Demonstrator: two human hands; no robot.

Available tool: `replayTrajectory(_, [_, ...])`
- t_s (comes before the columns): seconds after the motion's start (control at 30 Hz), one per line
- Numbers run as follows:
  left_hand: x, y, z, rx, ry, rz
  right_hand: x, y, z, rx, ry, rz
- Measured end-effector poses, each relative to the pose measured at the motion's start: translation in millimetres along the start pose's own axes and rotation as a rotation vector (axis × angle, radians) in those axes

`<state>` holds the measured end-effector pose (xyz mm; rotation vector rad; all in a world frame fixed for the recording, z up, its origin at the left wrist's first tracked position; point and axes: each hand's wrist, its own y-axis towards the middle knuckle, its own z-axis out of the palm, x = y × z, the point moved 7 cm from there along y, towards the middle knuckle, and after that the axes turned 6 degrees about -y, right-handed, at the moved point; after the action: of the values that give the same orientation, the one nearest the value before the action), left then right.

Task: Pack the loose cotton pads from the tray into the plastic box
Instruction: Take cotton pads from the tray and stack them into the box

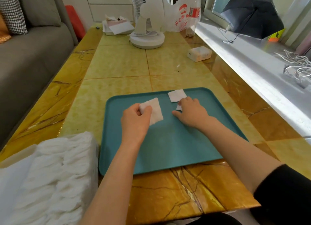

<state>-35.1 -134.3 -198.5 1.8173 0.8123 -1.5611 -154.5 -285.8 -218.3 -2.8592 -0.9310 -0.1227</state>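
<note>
A teal tray (168, 149) lies on the yellow table in front of me. My left hand (135, 120) pinches a small stack of white square cotton pads (155, 111) just above the tray's left half. My right hand (191, 112) rests palm down on the tray, fingers over a small pad (178, 107) that is mostly hidden. Another loose pad (177, 95) lies flat near the tray's far edge, touching my right fingertips. At the near left stands a clear plastic box (50, 174) packed with rows of white cotton pads.
A white desk fan (148, 31) stands at the table's far end, with a paper box (117, 26), a plastic bag (182, 17) and a bottle (194, 14). A small white carton (199, 53) lies right of centre. A grey sofa (25, 56) flanks the left; a windowsill with an umbrella (252, 15) runs along the right.
</note>
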Motion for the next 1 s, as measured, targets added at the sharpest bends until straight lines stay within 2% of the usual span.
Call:
replayTrajectory(0.13, [0.9,1.1,-3.7,-0.016,-0.006,-0.003,9.1,-0.5,-16.3,-0.152,0.047,-0.026])
replayTrajectory(0.2, [0.6,1.9,-4.2,-0.019,-0.006,-0.007,10.9,10.4,-19.8,-0.137,0.05,-0.064])
replayTrajectory(0.33, [-1.7,2.4,-4.3,-0.026,0.007,-0.002,15.5,24.4,-1.6,0.024,-0.002,-0.111])
replayTrajectory(0.57, [-3.9,2.9,-9.2,-0.049,0.037,0.001,26.6,-0.6,0.1,-0.125,0.025,-0.137])
replayTrajectory(0.8, [-1.4,4.2,-10.7,-0.035,0.037,-0.019,29.7,6.5,1.9,0.096,0.044,-0.085])
replayTrajectory(1.0, [4.1,7.9,-15.1,-0.06,0.043,-0.026,32.0,2.4,-3.6,0.133,0.078,-0.072])
